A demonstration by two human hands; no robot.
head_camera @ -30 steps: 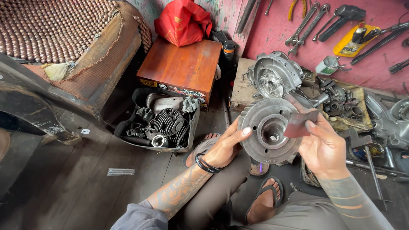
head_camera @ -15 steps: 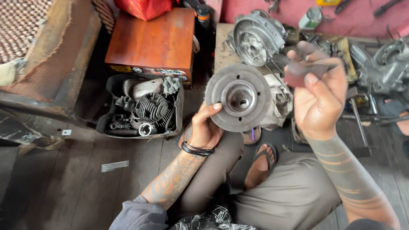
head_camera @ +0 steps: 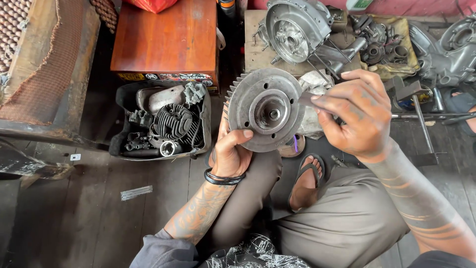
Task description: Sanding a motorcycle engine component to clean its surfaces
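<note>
My left hand [head_camera: 231,152] grips the lower rim of a round grey metal flywheel [head_camera: 266,109] with fins along its edge, holding it upright and facing me. A hub with a small shaft end sits in its middle. My right hand [head_camera: 356,115] pinches a small dark flat piece [head_camera: 307,99] against the flywheel's right edge. A black bracelet [head_camera: 222,177] circles my left wrist. I sit on the floor with one sandalled foot [head_camera: 306,179] below the flywheel.
A dark tray [head_camera: 120,140] of engine parts, with a finned cylinder [head_camera: 173,124], lies at the left. Behind it stands a wooden box [head_camera: 163,42]. An engine casing [head_camera: 295,30] and more metal parts lie on a board ahead. A hammer [head_camera: 415,110] rests at right.
My right hand has come down from above the flywheel and now holds the small piece at its right edge. The view has tilted further down and closer.
</note>
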